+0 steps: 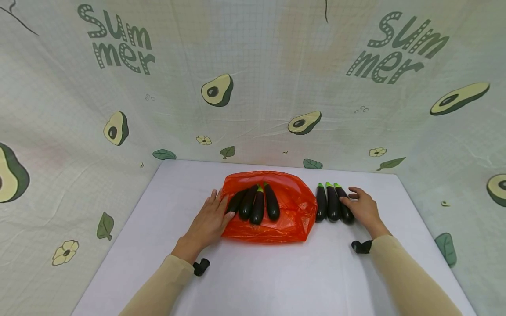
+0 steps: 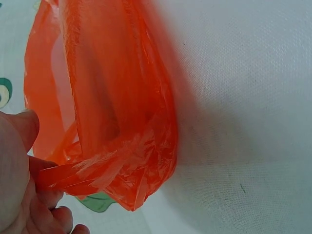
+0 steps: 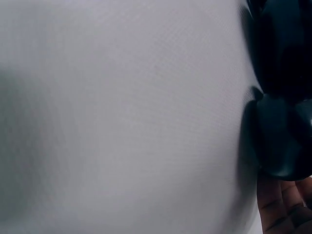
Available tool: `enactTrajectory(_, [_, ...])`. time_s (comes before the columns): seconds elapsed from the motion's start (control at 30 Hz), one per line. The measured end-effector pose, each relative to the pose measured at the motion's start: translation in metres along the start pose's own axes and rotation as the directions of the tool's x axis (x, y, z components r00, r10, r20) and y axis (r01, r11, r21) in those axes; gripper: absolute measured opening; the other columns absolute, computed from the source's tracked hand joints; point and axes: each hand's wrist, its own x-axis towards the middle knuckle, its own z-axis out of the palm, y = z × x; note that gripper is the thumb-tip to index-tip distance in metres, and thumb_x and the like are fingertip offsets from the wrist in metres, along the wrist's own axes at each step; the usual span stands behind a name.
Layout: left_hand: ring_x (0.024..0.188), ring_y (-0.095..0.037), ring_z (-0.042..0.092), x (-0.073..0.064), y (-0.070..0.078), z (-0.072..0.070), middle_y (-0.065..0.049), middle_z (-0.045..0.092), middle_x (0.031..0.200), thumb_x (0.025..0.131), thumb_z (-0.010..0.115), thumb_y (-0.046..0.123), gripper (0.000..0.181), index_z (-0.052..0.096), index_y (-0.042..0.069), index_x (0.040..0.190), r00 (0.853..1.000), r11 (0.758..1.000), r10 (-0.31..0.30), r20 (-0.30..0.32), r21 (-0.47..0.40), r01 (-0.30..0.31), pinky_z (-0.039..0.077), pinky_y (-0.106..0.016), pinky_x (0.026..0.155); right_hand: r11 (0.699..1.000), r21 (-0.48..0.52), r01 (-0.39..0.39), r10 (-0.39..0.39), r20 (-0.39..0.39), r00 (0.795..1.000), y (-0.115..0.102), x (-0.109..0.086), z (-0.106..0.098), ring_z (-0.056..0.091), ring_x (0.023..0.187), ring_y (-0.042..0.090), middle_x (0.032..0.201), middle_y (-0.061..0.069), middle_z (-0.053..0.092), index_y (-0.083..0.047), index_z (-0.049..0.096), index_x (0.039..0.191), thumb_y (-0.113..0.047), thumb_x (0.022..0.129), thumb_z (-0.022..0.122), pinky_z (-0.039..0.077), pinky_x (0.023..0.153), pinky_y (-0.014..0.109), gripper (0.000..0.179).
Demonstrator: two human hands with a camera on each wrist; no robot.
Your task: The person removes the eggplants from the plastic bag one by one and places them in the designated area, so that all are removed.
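Observation:
In the head view, an orange-red plastic bag (image 1: 292, 228) lies flat on the table with several dark eggplants (image 1: 258, 206) in a fan at its middle. My left hand (image 1: 209, 219) is at the bag's left edge. The left wrist view shows a gathered strip of the bag (image 2: 73, 178) held between the fingers of that hand (image 2: 29, 180). Right of the bag lie three eggplants side by side, green stem ends away from me. At the rightmost eggplant (image 1: 347, 214), my right hand (image 1: 363, 210) grips with thumb and fingers; its fingers (image 3: 275, 204) touch the dark skin in the right wrist view.
The white table (image 1: 276, 276) reaches back to a hanging cloth (image 1: 261, 52) printed with avocados, leaves and lettering, which also stands at both sides. A small black device (image 1: 201, 267) sits on the left wrist, another black device (image 1: 361, 246) on the right.

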Motion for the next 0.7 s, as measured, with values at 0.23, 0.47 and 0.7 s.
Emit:
enactTrajectory(0.23, [0.164,-0.041,0.011,0.0,0.0,0.0006,-0.021,0.028,0.172,0.111,0.052,0.043,0.072,0.03,0.001,0.165,1.0,1.0,-0.005,0.007,-0.005,0.005,0.021,-0.058,0.13,1.0,0.001,-0.013,0.013,-0.013,1.0,-0.0001,-0.0004,0.0017,0.056,0.134,0.052,0.147,0.036,0.054,0.006,0.038,0.157,-0.041,0.106,0.061,0.046,0.111,0.064,0.073])
enactTrajectory(0.47, [0.164,-0.041,0.011,0.0003,-0.0001,0.0013,-0.02,0.027,0.173,0.111,0.051,0.044,0.072,0.029,0.003,0.166,1.0,1.0,-0.012,0.013,-0.007,0.013,0.02,-0.057,0.13,1.0,0.007,-0.019,0.019,-0.022,1.0,-0.002,-0.003,0.0006,0.056,0.134,0.052,0.148,0.037,0.052,0.007,0.038,0.157,-0.044,0.106,0.059,0.046,0.111,0.064,0.075])
enactTrajectory(0.7, [0.164,-0.041,0.011,0.0,-0.0006,0.002,-0.02,0.028,0.173,0.111,0.052,0.043,0.072,0.029,0.003,0.166,1.0,1.0,-0.014,0.011,-0.017,0.014,0.02,-0.057,0.13,1.0,0.018,-0.013,0.014,-0.07,0.997,-0.0013,-0.0044,0.0011,0.059,0.132,0.051,0.145,0.036,0.056,0.006,0.042,0.155,-0.04,0.106,0.061,0.048,0.109,0.063,0.07])
